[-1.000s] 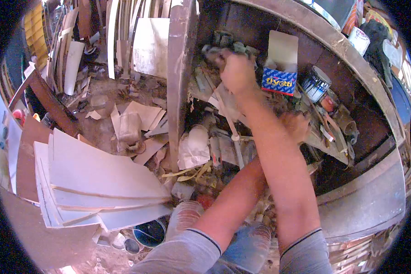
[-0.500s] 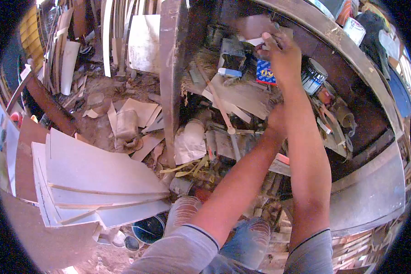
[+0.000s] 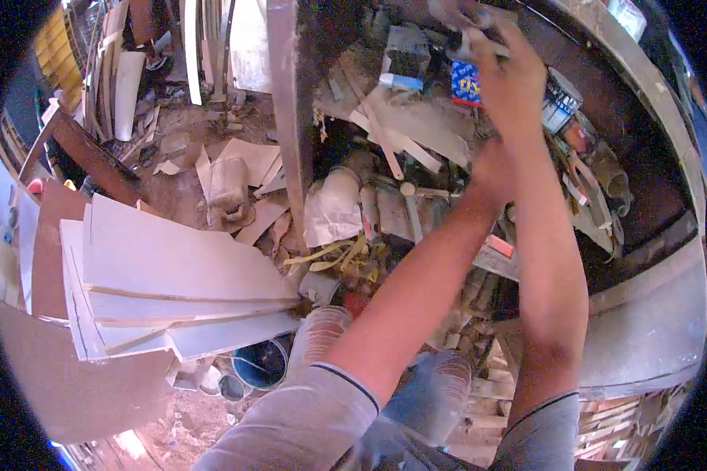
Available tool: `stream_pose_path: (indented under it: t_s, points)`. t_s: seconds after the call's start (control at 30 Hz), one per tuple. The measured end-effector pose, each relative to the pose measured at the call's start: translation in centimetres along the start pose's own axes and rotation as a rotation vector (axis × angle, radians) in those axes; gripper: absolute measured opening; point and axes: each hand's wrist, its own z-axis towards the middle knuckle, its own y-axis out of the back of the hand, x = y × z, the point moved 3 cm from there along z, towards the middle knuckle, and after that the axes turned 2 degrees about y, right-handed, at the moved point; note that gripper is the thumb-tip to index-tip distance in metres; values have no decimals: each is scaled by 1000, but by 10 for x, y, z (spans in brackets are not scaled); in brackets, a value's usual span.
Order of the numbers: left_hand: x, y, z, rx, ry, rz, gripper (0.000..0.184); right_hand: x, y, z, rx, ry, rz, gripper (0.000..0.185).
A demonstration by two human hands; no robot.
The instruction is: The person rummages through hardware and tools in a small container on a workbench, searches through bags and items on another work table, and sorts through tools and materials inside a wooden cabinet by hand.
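My right hand (image 3: 511, 74) reaches into the shelf compartment at the upper right, its fingers curled in beside a blue box (image 3: 465, 85) with yellow and red print. A small pale piece shows at the fingertips, too blurred to name. Lower down, my left hand (image 3: 492, 169) is by the right forearm, which hides its fingers, so what it touches cannot be seen. A paint-streaked tin (image 3: 562, 106) stands to the right of the right hand. Left of the box is a dusty squarish container (image 3: 405, 53). Thin board offcuts (image 3: 420, 125) lie below these.
A dark wooden post (image 3: 285, 118) divides the shelf from the littered floor on the left. Stacked pale boards (image 3: 181, 255) jut in at lower left, above a dark bucket (image 3: 261, 363). Yellow strips (image 3: 349, 255) and a paper-wrapped roll (image 3: 334, 208) lie near my knees.
The view has shifted, so most things sit higher in it. The brown sheet seen by my right hand earlier is no longer distinct. Both arms remain stretched into the shelf.
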Motion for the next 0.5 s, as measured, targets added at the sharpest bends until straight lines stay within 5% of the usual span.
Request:
stream_pose_path:
  t_s: [0.2,0.37,0.5]
  points:
    - [-5,13,0,61,-5,111,39,12,-65,-31,290,150,83,38]
    - [-26,21,4,213,11,292,40,33,79,-41,230,-24,141,24]
    - [-37,24,4,240,-25,387,40,3,186,-150,-85,-907,259,11]
